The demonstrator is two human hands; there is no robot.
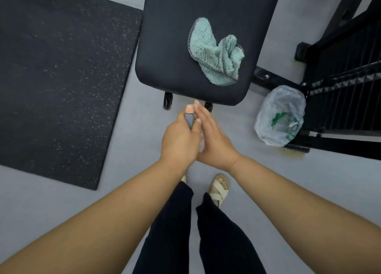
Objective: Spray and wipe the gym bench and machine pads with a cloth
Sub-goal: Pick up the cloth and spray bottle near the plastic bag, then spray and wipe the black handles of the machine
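We've got the fluffy mint cloth [214, 53] with checkered trim crumpled near the front of the black padded surface [171, 47], our left grip [178, 138] wrapped round a small grey-topped spray bottle [189, 120] and our right grip [215, 142] flat-fingered against its side.

Dim, even light; soft focus throughout, wide-angle bending at the edges.

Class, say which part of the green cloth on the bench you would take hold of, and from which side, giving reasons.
Grip the raised, bunched folds at the right end of the cloth, coming down from above. They stand up off the bench pad, while the left flap lies flat.
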